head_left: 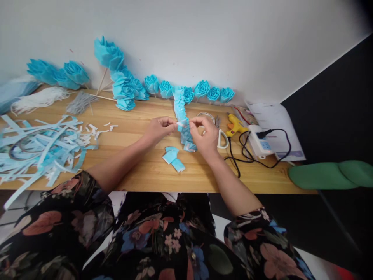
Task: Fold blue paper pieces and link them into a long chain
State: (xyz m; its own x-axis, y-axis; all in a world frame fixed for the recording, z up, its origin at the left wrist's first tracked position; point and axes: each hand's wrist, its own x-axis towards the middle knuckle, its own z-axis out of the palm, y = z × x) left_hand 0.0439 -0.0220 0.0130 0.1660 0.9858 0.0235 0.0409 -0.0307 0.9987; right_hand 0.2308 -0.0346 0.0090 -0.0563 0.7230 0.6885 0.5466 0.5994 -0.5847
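Note:
In the middle of the head view, my left hand [159, 130] and my right hand [206, 136] face each other over the table. Their fingertips pinch opposite sides of a small light-blue piece [183, 123] with a whitish edge; whether it is paper or fabric I cannot tell. Beneath and behind it, a row of overlapping blue pieces [180, 107] runs from the wall side toward me, partly hidden by my right hand. Closer to the front edge, a few loose folded blue pieces [171, 156] lie on the wood.
Blue flowers [202, 89] line the wall. To the right are white-handled scissors [223, 140], a yellow glue gun [236, 124], a white power strip [259, 140] with black cable, and a green object [326, 175]. Cut strips [43, 146] heap up at left, near white cords [43, 98].

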